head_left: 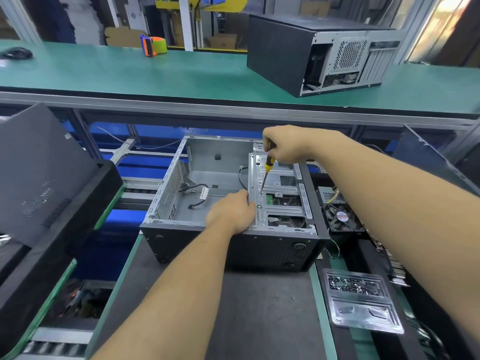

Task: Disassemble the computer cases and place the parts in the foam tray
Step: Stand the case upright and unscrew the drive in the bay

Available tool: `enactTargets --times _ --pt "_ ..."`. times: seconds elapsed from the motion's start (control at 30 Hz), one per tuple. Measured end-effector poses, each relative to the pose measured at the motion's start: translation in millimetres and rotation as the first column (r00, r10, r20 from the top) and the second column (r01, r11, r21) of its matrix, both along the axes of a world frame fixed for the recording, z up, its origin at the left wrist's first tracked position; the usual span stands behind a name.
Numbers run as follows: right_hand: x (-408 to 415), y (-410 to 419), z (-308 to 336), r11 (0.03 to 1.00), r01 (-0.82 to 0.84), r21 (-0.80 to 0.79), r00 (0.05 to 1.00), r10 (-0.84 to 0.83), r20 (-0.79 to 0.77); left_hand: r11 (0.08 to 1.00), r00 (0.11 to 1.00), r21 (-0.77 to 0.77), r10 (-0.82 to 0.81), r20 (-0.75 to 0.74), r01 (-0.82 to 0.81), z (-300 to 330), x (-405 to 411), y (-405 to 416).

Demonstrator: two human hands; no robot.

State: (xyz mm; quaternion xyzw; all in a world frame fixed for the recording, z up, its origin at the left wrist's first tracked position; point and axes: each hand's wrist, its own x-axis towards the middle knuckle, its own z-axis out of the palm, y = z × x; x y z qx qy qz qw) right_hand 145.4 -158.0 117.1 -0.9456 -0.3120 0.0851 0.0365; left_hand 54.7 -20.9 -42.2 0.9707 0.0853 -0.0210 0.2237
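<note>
the right hand (287,146) covers the top of the screwdriver (267,167), so its handle end is hidden. the left hand (232,213) hides part of the open case's (166,193) drive cage edge. the black panel (39,178) at left is cut off by the frame edge. the small parts in the clear plastic tray (363,302) are too small to tell apart.
</note>
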Motion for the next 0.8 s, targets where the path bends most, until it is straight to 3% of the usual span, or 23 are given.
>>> enactTargets --times 0.1,0.2,0.37,0.63,0.8 --pt "-2.0 7.7 -1.7 0.998 0.058 -0.025 0.998 -0.058 0.010 1.000 1.000 -0.007 0.001 0.003 -0.001 -0.7 0.8 -0.5" --pt "-4.2 17.9 -6.9 0.988 0.137 -0.075 0.984 -0.127 0.122 1.000 1.000 -0.013 0.003 0.009 -0.003 -0.7 2.0 -0.3" --pt "-7.5 33.6 -8.9 0.988 0.101 -0.113 0.974 -0.076 0.212 1.000 1.000 -0.003 0.010 0.009 -0.010 -1.6 1.4 0.1" --pt "-22.5 42.9 -1.2 0.994 -0.062 -0.091 0.992 0.071 0.103 1.000 1.000 -0.010 0.023 0.001 -0.023 0.1 0.5 0.5" --pt "-24.0 36.7 5.1 1.000 -0.029 -0.001 0.999 0.029 -0.021 0.999 1.000 -0.027 0.020 -0.001 -0.020 0.4 0.8 0.7"
